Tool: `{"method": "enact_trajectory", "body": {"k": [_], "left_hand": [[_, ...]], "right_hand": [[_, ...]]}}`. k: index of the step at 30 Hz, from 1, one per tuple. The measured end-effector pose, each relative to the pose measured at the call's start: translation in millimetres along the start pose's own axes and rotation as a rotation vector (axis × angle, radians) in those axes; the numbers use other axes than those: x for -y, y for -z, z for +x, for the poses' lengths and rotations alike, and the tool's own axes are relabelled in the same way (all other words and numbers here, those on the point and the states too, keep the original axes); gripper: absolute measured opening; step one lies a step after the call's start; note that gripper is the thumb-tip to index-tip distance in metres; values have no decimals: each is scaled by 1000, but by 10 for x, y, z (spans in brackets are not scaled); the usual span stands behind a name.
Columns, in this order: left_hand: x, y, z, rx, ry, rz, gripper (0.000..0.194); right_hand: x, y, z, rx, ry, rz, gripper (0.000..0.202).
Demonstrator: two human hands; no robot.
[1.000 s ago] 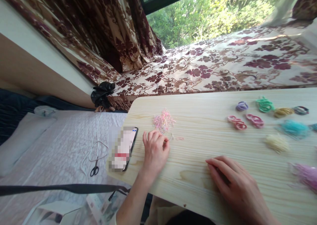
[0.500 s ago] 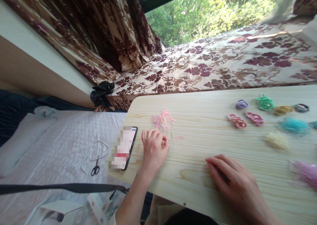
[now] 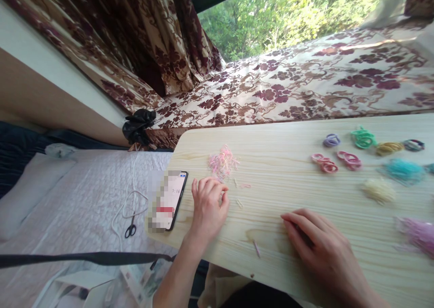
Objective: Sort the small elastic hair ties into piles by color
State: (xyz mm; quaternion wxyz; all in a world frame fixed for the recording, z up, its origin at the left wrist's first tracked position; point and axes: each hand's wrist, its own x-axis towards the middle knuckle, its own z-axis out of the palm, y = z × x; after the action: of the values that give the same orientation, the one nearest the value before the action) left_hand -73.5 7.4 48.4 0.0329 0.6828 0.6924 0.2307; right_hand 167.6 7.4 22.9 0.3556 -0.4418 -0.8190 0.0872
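My left hand (image 3: 210, 204) hovers over or rests on the tabletop, fingers bent and apart, with nothing visible in it. Just beyond its fingertips lies a pile of tiny pink and pale yellow rubber bands (image 3: 223, 162). A loose pink band (image 3: 246, 186) and a yellowish band (image 3: 239, 203) lie to its right. A single purple band (image 3: 257, 248) sits nearer the table's front edge. My right hand (image 3: 320, 249) rests on the wood, its fingers together and curled toward the thumb, with no object showing. Its palm side is hidden.
A phone (image 3: 174, 201) lies at the table's left end. Coiled hair ties (image 3: 352, 160) and heaps of small bands, turquoise (image 3: 403, 171), cream (image 3: 379, 191) and pink-purple (image 3: 418, 235), occupy the right side. Scissors (image 3: 130, 230) lie on the bed.
A yellowish band and a purple band now show on the table right of my left hand, where none lay before. My left hand has shifted slightly left; the right one stays put.
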Motion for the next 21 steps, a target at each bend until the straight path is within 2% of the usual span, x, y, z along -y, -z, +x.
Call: {"method": "enact_trajectory", "body": {"k": [7,14,21], "left_hand": [[-141,85,-135,120,-98,-24,14],[-338,201,-285,448,-305,-120,12],[-390,223,-299,508,-356,-34,8]], "right_hand": [[12,-2,16,23,-17,20,17],[39,23,19,50,-66,40,18],[38,8,6,34,-43,31,17]]}}
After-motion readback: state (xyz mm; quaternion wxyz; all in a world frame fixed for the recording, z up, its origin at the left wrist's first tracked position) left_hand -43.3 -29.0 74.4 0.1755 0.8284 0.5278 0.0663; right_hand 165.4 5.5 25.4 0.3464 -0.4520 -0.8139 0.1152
